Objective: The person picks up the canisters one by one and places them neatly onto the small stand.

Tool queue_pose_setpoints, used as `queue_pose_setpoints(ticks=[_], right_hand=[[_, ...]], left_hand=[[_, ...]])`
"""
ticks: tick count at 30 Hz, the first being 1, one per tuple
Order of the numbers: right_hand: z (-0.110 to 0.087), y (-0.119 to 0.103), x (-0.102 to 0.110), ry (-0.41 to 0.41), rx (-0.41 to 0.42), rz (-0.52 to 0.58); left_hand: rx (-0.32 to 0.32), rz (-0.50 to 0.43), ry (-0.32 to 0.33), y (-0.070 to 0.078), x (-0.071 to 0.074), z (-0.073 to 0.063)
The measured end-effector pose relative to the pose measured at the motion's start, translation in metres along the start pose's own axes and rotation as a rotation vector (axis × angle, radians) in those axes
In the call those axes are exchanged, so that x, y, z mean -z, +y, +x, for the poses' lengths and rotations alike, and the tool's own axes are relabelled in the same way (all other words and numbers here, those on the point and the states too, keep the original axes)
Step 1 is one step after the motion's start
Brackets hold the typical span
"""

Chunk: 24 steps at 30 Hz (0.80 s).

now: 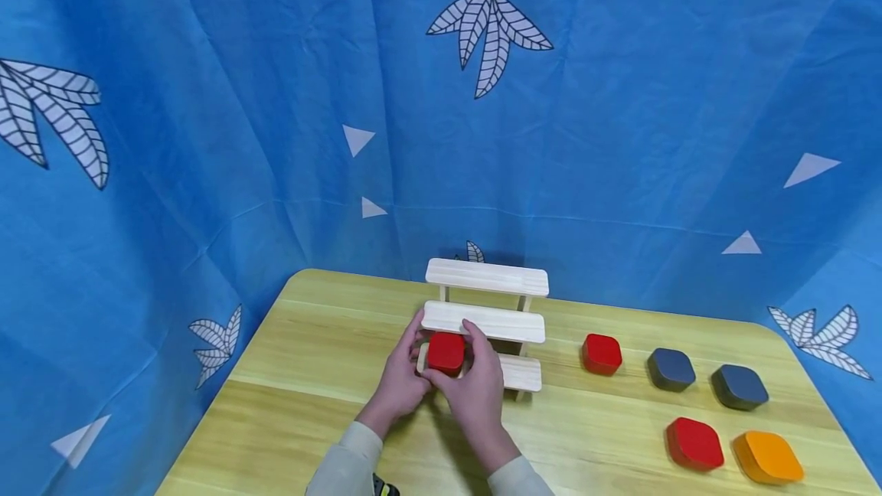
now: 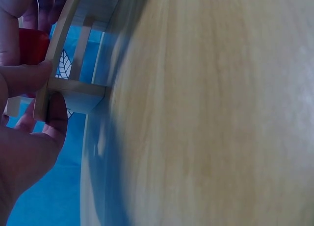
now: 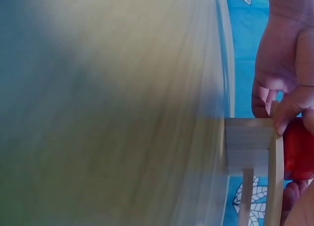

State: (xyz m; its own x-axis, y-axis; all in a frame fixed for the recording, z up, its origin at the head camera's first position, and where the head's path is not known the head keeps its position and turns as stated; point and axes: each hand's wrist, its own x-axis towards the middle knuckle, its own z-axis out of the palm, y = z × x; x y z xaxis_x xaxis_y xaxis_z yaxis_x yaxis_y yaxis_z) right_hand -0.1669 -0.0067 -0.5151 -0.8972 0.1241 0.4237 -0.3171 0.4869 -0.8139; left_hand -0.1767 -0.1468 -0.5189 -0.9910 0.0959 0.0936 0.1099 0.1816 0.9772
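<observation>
A small three-step wooden display stand (image 1: 485, 321) sits near the back of the table. My left hand (image 1: 403, 377) pinches the left end of its lowest step, thumb on top and fingertips beneath, as the left wrist view (image 2: 29, 147) shows. A red rounded-square block (image 1: 446, 352) is at that same end, over the lowest step. My right hand (image 1: 478, 389) grips this block, thumb at its near side and index finger at its far right. In the right wrist view the red block (image 3: 297, 152) is right at the step's top face.
To the right of the stand lie two more red blocks (image 1: 602, 354) (image 1: 694, 444), two dark blue blocks (image 1: 671, 370) (image 1: 739, 386) and an orange block (image 1: 768, 457) on the wooden table (image 1: 289, 412). A blue patterned curtain (image 1: 620, 136) hangs behind the table.
</observation>
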Motion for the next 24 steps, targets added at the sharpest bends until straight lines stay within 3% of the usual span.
queue_pose_setpoints(ticks=[2, 16, 24], right_hand=[[0.000, 0.001, 0.002, -0.003, 0.002, 0.004], [-0.003, 0.002, 0.015, -0.010, -0.033, 0.071], [-0.006, 0.005, 0.022, 0.008, -0.058, 0.106]], left_hand=[[-0.005, 0.004, 0.003, -0.008, -0.001, 0.003], [-0.057, -0.006, 0.000, -0.013, -0.001, 0.006], [-0.027, -0.001, 0.009, -0.013, -0.003, 0.004]])
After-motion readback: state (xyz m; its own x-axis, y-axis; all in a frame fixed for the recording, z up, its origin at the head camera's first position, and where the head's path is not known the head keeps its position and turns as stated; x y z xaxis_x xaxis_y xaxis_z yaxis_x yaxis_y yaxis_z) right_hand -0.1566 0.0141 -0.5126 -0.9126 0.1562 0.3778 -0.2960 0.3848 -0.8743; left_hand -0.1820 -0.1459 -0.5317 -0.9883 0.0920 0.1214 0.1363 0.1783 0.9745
